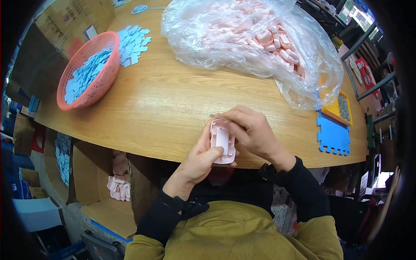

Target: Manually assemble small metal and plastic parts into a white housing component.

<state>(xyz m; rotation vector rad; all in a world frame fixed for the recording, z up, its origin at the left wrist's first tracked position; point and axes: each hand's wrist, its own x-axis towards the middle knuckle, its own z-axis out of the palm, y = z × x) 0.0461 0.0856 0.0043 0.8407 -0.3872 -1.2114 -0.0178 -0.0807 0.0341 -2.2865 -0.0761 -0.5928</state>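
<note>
A pale pink plastic housing [229, 155], oblong and hollow with small posts inside, is held above the table's front edge. Its open side faces up, and a flat whitish panel shows in the middle. My left hand [193, 167] grips the housing from the left, with the thumb laid over its inside and the fingers underneath. At the upper right, my right hand [256, 133] is closed, its thumb and fingertips pressed against the rim. Whether a small part is between these fingertips, I cannot tell.
On the wooden table [173, 108], a clear plastic bag [208, 47] full of pink housings lies at the back. A pink basket [113, 65] of blue pieces stands left. A yellow tray [336, 116] and blue foam mat [331, 135] lie right. Below left is a cardboard box [102, 208].
</note>
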